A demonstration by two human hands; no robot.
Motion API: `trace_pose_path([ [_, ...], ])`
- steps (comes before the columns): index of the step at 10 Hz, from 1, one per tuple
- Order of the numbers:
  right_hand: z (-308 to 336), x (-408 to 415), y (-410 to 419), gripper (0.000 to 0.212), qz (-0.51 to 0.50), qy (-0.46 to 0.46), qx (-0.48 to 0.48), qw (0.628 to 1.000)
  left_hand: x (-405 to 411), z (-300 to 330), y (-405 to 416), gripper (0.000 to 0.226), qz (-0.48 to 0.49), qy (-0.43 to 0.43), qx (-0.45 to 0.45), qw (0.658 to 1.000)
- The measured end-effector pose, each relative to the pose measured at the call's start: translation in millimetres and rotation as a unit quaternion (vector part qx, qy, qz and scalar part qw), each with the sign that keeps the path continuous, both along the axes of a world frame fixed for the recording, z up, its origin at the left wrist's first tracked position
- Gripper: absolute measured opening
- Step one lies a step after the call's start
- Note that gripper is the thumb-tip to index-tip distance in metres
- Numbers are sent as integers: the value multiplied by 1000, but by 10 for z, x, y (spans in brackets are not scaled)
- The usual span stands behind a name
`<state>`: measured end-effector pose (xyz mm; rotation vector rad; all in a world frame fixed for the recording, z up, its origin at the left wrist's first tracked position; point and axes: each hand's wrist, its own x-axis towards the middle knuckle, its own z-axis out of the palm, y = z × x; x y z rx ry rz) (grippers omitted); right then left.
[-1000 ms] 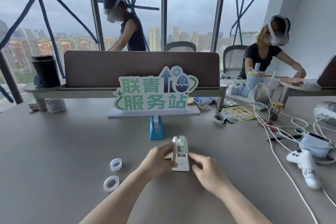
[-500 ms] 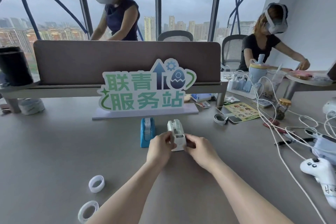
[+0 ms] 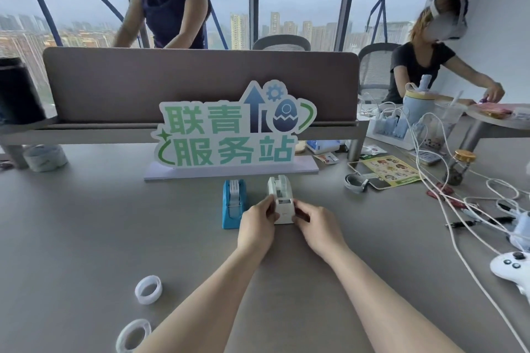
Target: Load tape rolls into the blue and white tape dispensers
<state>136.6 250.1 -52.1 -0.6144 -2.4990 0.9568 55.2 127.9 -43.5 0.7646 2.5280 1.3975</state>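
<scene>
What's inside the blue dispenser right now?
A pale tape roll sits inside the blue dispenser, its strip running down toward the cutter. The roll's lower part and the hub are hidden by the dispenser's walls.

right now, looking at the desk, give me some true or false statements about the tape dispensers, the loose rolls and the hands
1. Both hands are on the white dispenser. True: the left hand and right hand grip its sides.
2. The blue dispenser stands to the right of the white one. False: it stands to its left.
3. Two loose tape rolls lie on the desk. True: one roll stands on edge, another roll lies nearer the camera.
4. The blue dispenser is empty. False: a roll of tape sits in it.
5. The white dispenser is lifted high off the desk. False: it sits at desk level, in front of the sign.
</scene>
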Motion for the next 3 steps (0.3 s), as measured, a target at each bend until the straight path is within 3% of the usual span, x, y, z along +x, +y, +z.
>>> trace_pose_path([
  [2, -4, 108, -13, 44, -10, 18, -50, 999, 136, -5, -121, 46, -14, 1, 3, 1000],
  [3, -70, 291, -29, 41, -44, 30, -84, 995, 324, -1, -404, 28, -23, 7, -4, 1000],
])
